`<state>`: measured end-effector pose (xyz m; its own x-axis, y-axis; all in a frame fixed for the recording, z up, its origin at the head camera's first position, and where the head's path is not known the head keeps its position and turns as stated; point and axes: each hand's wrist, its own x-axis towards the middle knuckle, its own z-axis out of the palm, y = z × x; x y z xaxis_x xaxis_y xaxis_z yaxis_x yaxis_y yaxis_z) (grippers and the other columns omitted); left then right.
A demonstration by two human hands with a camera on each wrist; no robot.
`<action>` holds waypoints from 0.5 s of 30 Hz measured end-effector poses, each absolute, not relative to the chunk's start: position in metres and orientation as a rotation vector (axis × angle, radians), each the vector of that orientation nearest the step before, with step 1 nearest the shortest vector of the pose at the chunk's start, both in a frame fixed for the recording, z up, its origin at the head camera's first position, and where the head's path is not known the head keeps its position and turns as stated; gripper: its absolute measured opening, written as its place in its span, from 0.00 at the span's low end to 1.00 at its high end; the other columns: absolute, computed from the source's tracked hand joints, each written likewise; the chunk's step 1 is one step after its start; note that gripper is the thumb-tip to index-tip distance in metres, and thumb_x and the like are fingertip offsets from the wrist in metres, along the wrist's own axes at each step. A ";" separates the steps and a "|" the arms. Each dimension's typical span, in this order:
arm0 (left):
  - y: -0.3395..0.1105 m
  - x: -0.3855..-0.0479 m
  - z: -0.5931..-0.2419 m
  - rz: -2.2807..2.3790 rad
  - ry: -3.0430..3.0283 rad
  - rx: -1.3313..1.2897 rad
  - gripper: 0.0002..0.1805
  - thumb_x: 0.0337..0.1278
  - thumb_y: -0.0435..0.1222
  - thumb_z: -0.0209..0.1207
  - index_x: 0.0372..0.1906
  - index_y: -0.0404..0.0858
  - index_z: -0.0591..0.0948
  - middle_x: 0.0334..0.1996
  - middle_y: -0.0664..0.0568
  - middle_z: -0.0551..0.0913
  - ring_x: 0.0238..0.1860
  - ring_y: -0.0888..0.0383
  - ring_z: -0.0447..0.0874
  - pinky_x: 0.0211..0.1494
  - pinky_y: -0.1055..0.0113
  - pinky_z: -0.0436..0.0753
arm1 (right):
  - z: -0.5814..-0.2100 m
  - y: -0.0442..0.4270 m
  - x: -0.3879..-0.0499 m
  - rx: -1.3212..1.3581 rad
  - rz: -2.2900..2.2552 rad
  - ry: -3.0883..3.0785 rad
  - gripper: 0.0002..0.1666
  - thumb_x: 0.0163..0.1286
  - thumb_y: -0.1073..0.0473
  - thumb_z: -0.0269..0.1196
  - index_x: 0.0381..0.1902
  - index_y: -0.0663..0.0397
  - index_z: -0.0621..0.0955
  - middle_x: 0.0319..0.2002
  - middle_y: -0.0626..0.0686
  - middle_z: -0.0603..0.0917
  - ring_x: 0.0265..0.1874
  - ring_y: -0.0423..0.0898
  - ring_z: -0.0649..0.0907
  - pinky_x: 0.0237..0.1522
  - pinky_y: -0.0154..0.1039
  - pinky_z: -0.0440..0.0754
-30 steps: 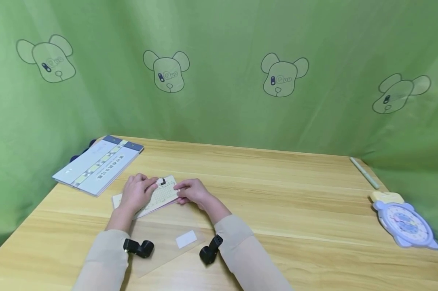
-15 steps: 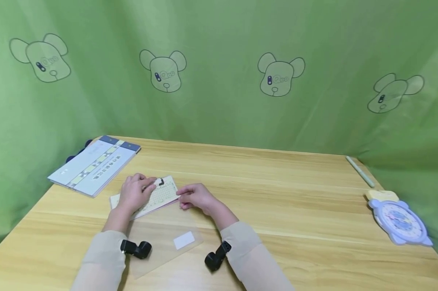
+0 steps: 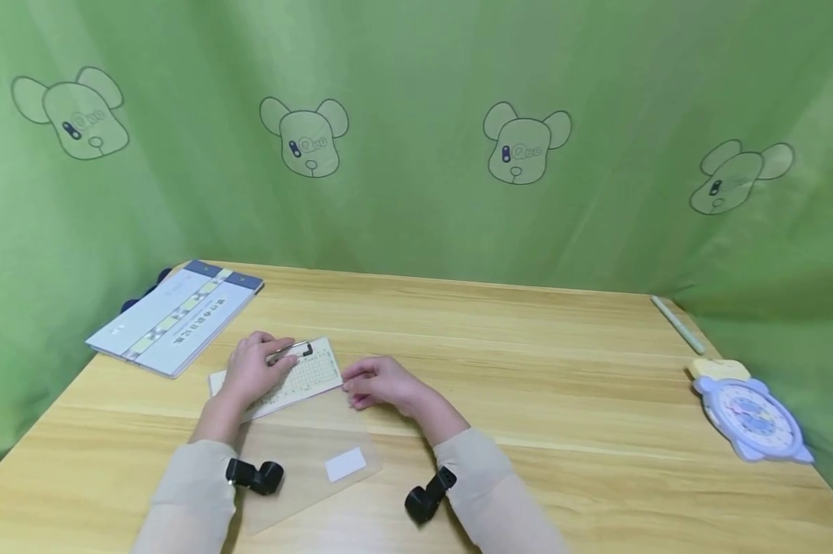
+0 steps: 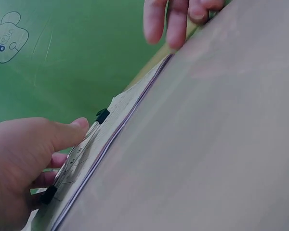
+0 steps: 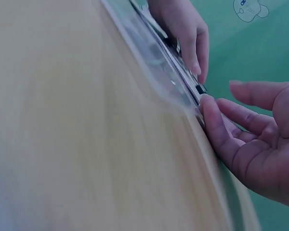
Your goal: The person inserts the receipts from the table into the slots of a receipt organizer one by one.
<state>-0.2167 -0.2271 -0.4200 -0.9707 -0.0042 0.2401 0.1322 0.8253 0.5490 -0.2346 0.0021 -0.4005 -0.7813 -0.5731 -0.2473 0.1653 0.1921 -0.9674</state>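
A stack of printed grid sheets (image 3: 311, 374) lies on the table, with a metal clip (image 3: 293, 350) that has black ends along its far side. My left hand (image 3: 253, 369) lies over the sheets and holds the clip between thumb and fingers, as the left wrist view shows. My right hand (image 3: 383, 385) is at the sheets' right corner, its fingers loosely bent; in the right wrist view its thumb stands apart and a fingertip is at the edge. Nearer me lies a clear plastic sheet (image 3: 298, 492) with a white label (image 3: 345, 465); whether it joins the stack I cannot tell.
A pale blue booklet (image 3: 181, 315) lies at the back left. At the right edge are a light green pen-like stick (image 3: 678, 325), a yellow block (image 3: 719, 369) and a blue toy clock (image 3: 754, 419). Green curtain (image 3: 416, 215) hangs behind the table.
My right hand has drawn slightly to the right and nearer, from overlapping the sheets' corner to its outer edge. The left hand stays on the clip. The head view has shifted slightly.
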 end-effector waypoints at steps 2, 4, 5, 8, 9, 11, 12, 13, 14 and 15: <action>-0.229 -0.216 -0.419 -0.886 -2.784 -0.086 0.22 0.50 0.42 0.56 0.50 0.36 0.75 0.44 0.38 0.68 0.45 0.42 0.63 0.46 0.49 0.59 | -0.397 0.008 -0.236 -0.409 -1.609 1.924 0.16 0.57 0.70 0.57 0.44 0.72 0.73 0.31 0.61 0.78 0.23 0.47 0.79 0.30 0.39 0.77; -0.231 -0.215 -0.416 -0.904 -2.797 -0.083 0.22 0.50 0.42 0.56 0.50 0.34 0.75 0.45 0.37 0.67 0.46 0.40 0.63 0.47 0.48 0.59 | -0.392 0.015 -0.238 -0.447 -1.564 1.962 0.17 0.58 0.68 0.57 0.45 0.72 0.72 0.32 0.61 0.77 0.25 0.49 0.79 0.31 0.40 0.77; -0.232 -0.214 -0.414 -0.909 -2.806 -0.082 0.23 0.50 0.42 0.56 0.50 0.34 0.74 0.46 0.37 0.67 0.47 0.40 0.62 0.47 0.48 0.59 | -0.388 0.019 -0.239 -0.468 -1.539 1.977 0.17 0.58 0.68 0.56 0.46 0.72 0.72 0.33 0.62 0.77 0.26 0.50 0.79 0.31 0.40 0.77; -0.238 -0.211 -0.407 -0.923 -2.835 -0.095 0.24 0.51 0.42 0.56 0.50 0.32 0.73 0.47 0.35 0.67 0.48 0.38 0.63 0.48 0.47 0.60 | -0.376 0.033 -0.242 -0.557 -1.444 2.053 0.19 0.59 0.66 0.56 0.48 0.72 0.71 0.36 0.63 0.75 0.29 0.52 0.79 0.33 0.41 0.76; -0.241 -0.210 -0.403 -0.924 -2.844 -0.103 0.24 0.51 0.42 0.55 0.51 0.31 0.73 0.47 0.35 0.67 0.48 0.38 0.63 0.48 0.47 0.60 | -0.370 0.038 -0.244 -0.589 -1.413 2.076 0.20 0.60 0.66 0.55 0.49 0.72 0.70 0.36 0.64 0.75 0.31 0.54 0.78 0.34 0.42 0.76; -0.246 -0.208 -0.396 -0.929 -2.863 -0.115 0.24 0.52 0.42 0.55 0.51 0.29 0.72 0.47 0.33 0.67 0.48 0.38 0.63 0.49 0.46 0.60 | -0.359 0.049 -0.247 -0.667 -1.348 2.136 0.21 0.60 0.64 0.55 0.50 0.72 0.69 0.37 0.64 0.74 0.33 0.56 0.77 0.36 0.43 0.75; -0.249 -0.207 -0.391 -0.930 -2.873 -0.125 0.25 0.53 0.42 0.54 0.51 0.28 0.71 0.47 0.33 0.68 0.49 0.37 0.63 0.49 0.46 0.60 | -0.352 0.055 -0.249 -0.710 -1.314 2.171 0.22 0.60 0.64 0.55 0.50 0.71 0.69 0.38 0.63 0.75 0.35 0.57 0.77 0.36 0.44 0.75; -0.252 -0.206 -0.387 -0.940 -2.888 -0.126 0.25 0.53 0.42 0.53 0.52 0.28 0.70 0.48 0.32 0.67 0.49 0.37 0.63 0.50 0.45 0.59 | -0.346 0.060 -0.250 -0.744 -1.287 2.199 0.22 0.61 0.63 0.55 0.51 0.71 0.69 0.38 0.63 0.74 0.36 0.58 0.76 0.38 0.45 0.74; -0.254 -0.205 -0.382 -0.946 -2.903 -0.121 0.26 0.54 0.43 0.52 0.53 0.27 0.69 0.49 0.31 0.66 0.50 0.36 0.62 0.50 0.45 0.59 | -0.340 0.066 -0.252 -0.782 -1.260 2.230 0.22 0.61 0.63 0.54 0.51 0.71 0.69 0.39 0.62 0.75 0.37 0.58 0.76 0.39 0.45 0.74; -0.256 -0.204 -0.376 -0.954 -2.911 -0.116 0.27 0.55 0.44 0.51 0.53 0.27 0.68 0.50 0.31 0.66 0.51 0.36 0.61 0.51 0.45 0.58 | -0.335 0.072 -0.253 -0.819 -1.215 2.278 0.22 0.62 0.62 0.54 0.52 0.70 0.69 0.40 0.61 0.75 0.39 0.57 0.76 0.40 0.45 0.73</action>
